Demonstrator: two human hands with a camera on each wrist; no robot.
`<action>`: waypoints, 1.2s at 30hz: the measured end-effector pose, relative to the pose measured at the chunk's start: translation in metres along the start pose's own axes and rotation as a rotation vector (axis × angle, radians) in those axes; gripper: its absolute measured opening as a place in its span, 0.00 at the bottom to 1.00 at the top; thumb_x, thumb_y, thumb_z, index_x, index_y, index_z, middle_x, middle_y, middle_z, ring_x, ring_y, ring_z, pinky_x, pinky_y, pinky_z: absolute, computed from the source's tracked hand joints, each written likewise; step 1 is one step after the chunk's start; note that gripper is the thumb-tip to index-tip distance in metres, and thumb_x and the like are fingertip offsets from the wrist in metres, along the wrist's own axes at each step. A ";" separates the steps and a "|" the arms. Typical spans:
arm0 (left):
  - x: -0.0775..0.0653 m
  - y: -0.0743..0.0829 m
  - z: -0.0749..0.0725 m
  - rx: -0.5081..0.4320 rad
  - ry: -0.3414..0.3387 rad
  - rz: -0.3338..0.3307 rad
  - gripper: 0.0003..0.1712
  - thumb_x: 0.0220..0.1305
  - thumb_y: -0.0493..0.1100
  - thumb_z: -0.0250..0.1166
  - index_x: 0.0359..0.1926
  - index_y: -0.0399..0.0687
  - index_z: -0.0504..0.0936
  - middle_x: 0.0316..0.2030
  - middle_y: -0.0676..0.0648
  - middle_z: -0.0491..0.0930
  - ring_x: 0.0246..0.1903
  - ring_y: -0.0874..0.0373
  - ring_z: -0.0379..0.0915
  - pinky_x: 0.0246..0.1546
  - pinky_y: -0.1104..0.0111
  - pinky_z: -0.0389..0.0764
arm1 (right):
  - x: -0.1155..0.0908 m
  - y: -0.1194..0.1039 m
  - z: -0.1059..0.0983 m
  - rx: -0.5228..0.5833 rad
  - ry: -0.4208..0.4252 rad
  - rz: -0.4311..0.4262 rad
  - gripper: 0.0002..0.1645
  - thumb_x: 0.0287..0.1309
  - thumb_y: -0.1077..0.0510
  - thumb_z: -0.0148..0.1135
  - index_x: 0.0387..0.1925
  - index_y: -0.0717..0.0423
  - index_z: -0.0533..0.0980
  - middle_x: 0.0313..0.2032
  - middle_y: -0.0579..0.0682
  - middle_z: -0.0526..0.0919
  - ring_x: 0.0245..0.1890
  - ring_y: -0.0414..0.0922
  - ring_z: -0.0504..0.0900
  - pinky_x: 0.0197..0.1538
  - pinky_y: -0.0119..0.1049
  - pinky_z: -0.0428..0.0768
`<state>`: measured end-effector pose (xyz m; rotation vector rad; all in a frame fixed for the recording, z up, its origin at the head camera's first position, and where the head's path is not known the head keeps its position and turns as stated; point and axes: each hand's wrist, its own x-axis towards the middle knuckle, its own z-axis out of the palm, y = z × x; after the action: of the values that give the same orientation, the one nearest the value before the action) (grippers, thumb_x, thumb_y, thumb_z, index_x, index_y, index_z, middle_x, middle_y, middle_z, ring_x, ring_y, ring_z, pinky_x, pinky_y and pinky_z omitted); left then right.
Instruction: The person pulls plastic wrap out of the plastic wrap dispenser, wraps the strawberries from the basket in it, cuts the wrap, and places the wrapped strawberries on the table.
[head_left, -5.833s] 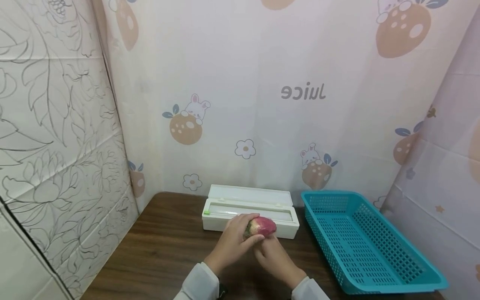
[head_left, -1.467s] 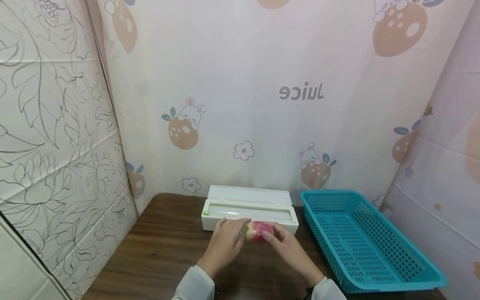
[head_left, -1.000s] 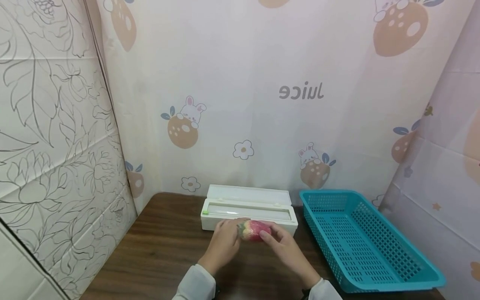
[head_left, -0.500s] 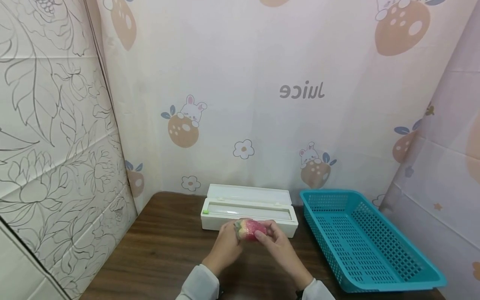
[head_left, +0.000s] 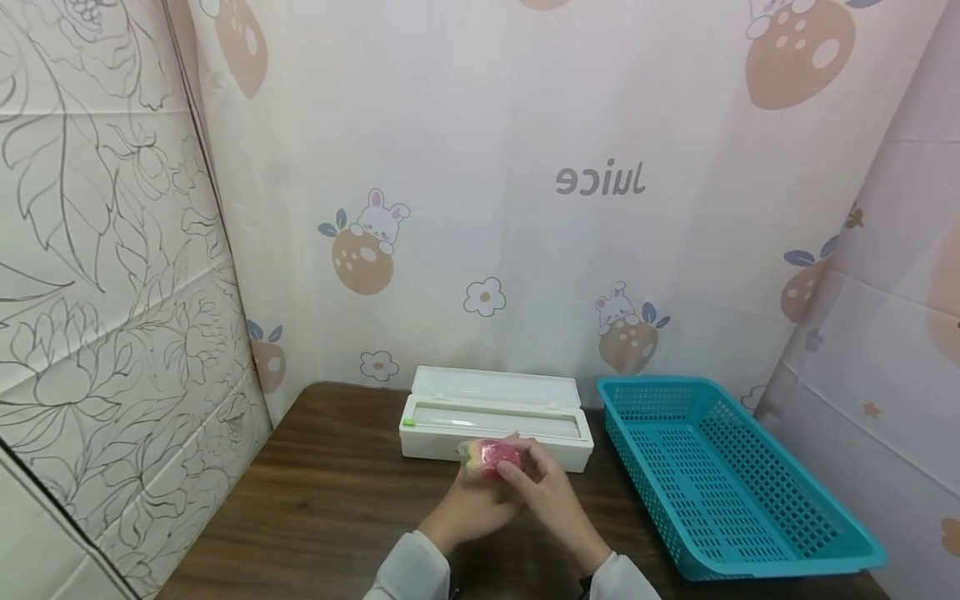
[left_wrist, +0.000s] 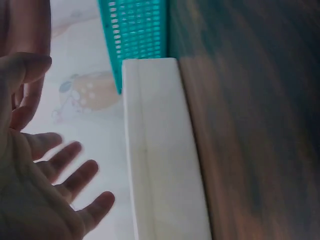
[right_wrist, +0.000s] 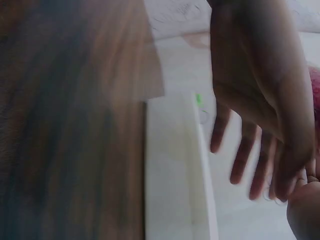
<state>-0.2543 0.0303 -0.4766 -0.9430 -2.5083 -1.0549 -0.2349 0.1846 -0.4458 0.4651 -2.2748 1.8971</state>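
A pink-red fruit (head_left: 491, 457) with a yellow and green end, glossy as if in clear film, is held up in front of the white box in the head view. My right hand (head_left: 551, 500) pinches its red end between thumb and fingers. Below the fruit is my left hand (head_left: 472, 510), touching or close under it; the exact contact is hidden. In the left wrist view my left hand (left_wrist: 40, 195) has its fingers spread and mostly straight. Only a strip of the fruit (right_wrist: 315, 90) enters the right wrist view, at the right edge.
Behind the hands stands a long white cling-film dispenser (head_left: 431, 447), lid raised, with a green slider (head_left: 408, 422) on its left. A teal plastic basket (head_left: 787, 572) occupies the right of the dark wooden table (head_left: 315, 500). Printed curtains (head_left: 450, 167) hang behind and at the sides.
Earlier the left hand gripped the fruit with the right hand below. Then the right hand pinched its red end, the fruit shifted left, and the left hand slid underneath with fingers extended.
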 end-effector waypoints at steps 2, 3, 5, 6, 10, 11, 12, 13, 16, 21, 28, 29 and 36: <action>0.001 -0.001 -0.001 0.021 -0.011 0.028 0.30 0.66 0.57 0.65 0.65 0.50 0.76 0.61 0.54 0.77 0.61 0.60 0.71 0.61 0.53 0.73 | 0.001 -0.001 0.001 -0.007 0.014 -0.015 0.15 0.67 0.58 0.64 0.54 0.56 0.78 0.48 0.51 0.82 0.49 0.44 0.80 0.53 0.34 0.78; 0.001 -0.002 -0.003 0.029 -0.011 0.032 0.30 0.65 0.57 0.66 0.63 0.51 0.76 0.58 0.52 0.78 0.58 0.59 0.73 0.59 0.54 0.74 | 0.002 -0.003 0.000 -0.018 0.027 -0.015 0.16 0.67 0.56 0.65 0.53 0.55 0.78 0.48 0.51 0.82 0.48 0.44 0.80 0.52 0.34 0.78; 0.000 -0.008 -0.009 -0.016 -0.006 0.005 0.29 0.62 0.55 0.69 0.62 0.53 0.76 0.55 0.52 0.79 0.54 0.58 0.74 0.56 0.54 0.76 | 0.004 -0.005 -0.004 -0.025 0.062 -0.002 0.16 0.67 0.54 0.65 0.53 0.55 0.78 0.47 0.51 0.82 0.47 0.44 0.80 0.50 0.33 0.79; -0.001 -0.011 -0.014 -0.036 0.005 -0.013 0.29 0.61 0.55 0.70 0.61 0.53 0.76 0.54 0.52 0.79 0.53 0.58 0.74 0.55 0.55 0.76 | 0.005 -0.006 -0.006 -0.026 0.075 0.004 0.16 0.67 0.54 0.65 0.53 0.55 0.78 0.47 0.52 0.83 0.47 0.44 0.80 0.50 0.33 0.80; -0.005 -0.023 -0.032 -0.222 0.079 -0.075 0.25 0.62 0.47 0.72 0.58 0.49 0.77 0.46 0.53 0.81 0.45 0.60 0.78 0.50 0.61 0.80 | 0.008 -0.009 -0.015 -0.066 0.109 0.045 0.18 0.68 0.51 0.64 0.53 0.56 0.78 0.47 0.53 0.82 0.47 0.45 0.79 0.49 0.31 0.80; -0.006 -0.024 -0.036 -0.267 0.092 -0.083 0.25 0.63 0.46 0.71 0.59 0.47 0.77 0.45 0.52 0.82 0.44 0.60 0.79 0.50 0.62 0.80 | 0.008 -0.009 -0.017 -0.074 0.115 0.053 0.18 0.68 0.50 0.64 0.53 0.56 0.78 0.47 0.53 0.82 0.47 0.45 0.79 0.49 0.31 0.80; -0.006 -0.024 -0.040 -0.308 0.102 -0.089 0.25 0.64 0.45 0.71 0.60 0.45 0.77 0.45 0.52 0.83 0.43 0.60 0.80 0.48 0.62 0.81 | 0.008 -0.010 -0.018 -0.082 0.120 0.061 0.18 0.68 0.50 0.63 0.53 0.56 0.78 0.47 0.53 0.82 0.47 0.45 0.78 0.49 0.30 0.80; -0.007 -0.025 -0.043 -0.343 0.103 -0.086 0.26 0.64 0.44 0.70 0.61 0.44 0.76 0.45 0.51 0.83 0.42 0.60 0.81 0.47 0.63 0.82 | 0.008 -0.010 -0.019 -0.088 0.123 0.067 0.19 0.69 0.49 0.63 0.53 0.56 0.78 0.48 0.52 0.82 0.47 0.44 0.78 0.50 0.30 0.80; -0.009 -0.024 -0.051 -0.381 0.092 -0.083 0.27 0.66 0.45 0.69 0.64 0.45 0.75 0.47 0.50 0.83 0.42 0.60 0.81 0.45 0.63 0.83 | 0.008 -0.012 -0.020 -0.076 0.121 0.074 0.20 0.69 0.49 0.62 0.54 0.58 0.77 0.48 0.54 0.81 0.47 0.45 0.78 0.49 0.31 0.81; -0.011 -0.025 -0.059 -0.370 0.100 -0.108 0.23 0.71 0.46 0.65 0.64 0.50 0.78 0.47 0.52 0.82 0.44 0.59 0.80 0.44 0.63 0.83 | 0.008 -0.012 -0.022 -0.085 0.120 0.087 0.22 0.69 0.47 0.62 0.55 0.57 0.77 0.50 0.54 0.81 0.48 0.46 0.79 0.49 0.33 0.82; -0.009 -0.025 -0.056 -0.454 0.053 -0.148 0.16 0.71 0.48 0.65 0.55 0.47 0.84 0.47 0.51 0.85 0.45 0.60 0.81 0.45 0.67 0.81 | 0.010 -0.010 -0.022 -0.139 0.071 0.121 0.23 0.68 0.43 0.61 0.54 0.54 0.78 0.51 0.51 0.82 0.51 0.47 0.79 0.53 0.38 0.81; -0.008 -0.025 -0.054 -0.466 0.048 -0.156 0.15 0.70 0.48 0.66 0.53 0.47 0.85 0.46 0.52 0.86 0.44 0.60 0.81 0.46 0.67 0.81 | 0.010 -0.009 -0.022 -0.140 0.061 0.127 0.23 0.68 0.43 0.61 0.55 0.54 0.78 0.51 0.51 0.82 0.51 0.47 0.79 0.53 0.39 0.81; -0.007 -0.023 -0.049 -0.480 0.047 -0.176 0.17 0.66 0.45 0.70 0.54 0.48 0.84 0.41 0.55 0.87 0.39 0.62 0.82 0.43 0.68 0.81 | 0.011 -0.008 -0.022 -0.144 0.022 0.150 0.25 0.67 0.40 0.61 0.56 0.52 0.79 0.53 0.50 0.82 0.56 0.49 0.78 0.56 0.46 0.80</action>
<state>-0.2648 -0.0202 -0.4582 -0.8011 -2.3759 -1.7649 -0.2449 0.2029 -0.4308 0.2600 -2.4730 1.7744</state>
